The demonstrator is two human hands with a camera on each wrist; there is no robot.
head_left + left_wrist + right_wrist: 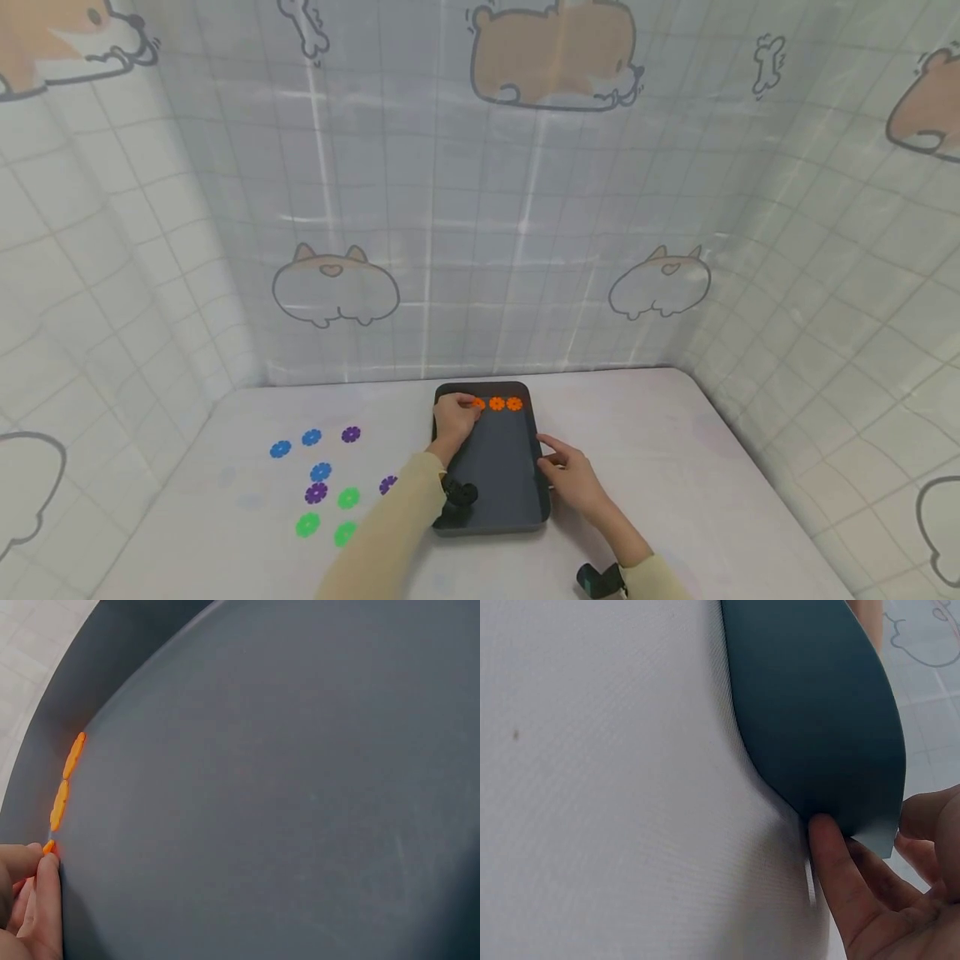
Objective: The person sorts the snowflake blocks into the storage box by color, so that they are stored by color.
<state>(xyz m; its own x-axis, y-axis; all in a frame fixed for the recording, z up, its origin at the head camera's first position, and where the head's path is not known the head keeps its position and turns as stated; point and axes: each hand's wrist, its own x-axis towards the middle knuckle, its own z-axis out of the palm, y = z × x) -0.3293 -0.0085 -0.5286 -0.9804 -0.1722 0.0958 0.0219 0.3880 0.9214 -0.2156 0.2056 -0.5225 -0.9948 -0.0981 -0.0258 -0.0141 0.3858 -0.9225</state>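
The left hand (456,421) makes a narrow pinch, thumb and finger closed on an orange flower-shaped disc (480,403) inside the far end of a dark rectangular tray (498,475). Just to the right of that pinch, two matching orange discs (497,403) sit side by side along the far wall, and the pinched piece lines up with them. The right hand (572,475) is at the tray's right side, nearer the person than the pinch and across the bare tray floor from it; it touches the outer side of the wall, but whether it grips the wall or merely steadies it cannot be told. Left of the pinch and outside the tray, three blue discs (281,449), three purple discs (351,434) and three green discs (307,524) lie scattered on the white table (637,442), one purple piece partly behind the left sleeve (382,533). The step in hand looks like setting the third orange piece into the row. The next move seems to call for settling it beside its neighbour, then parting thumb and finger gently so that neither disc shifts.
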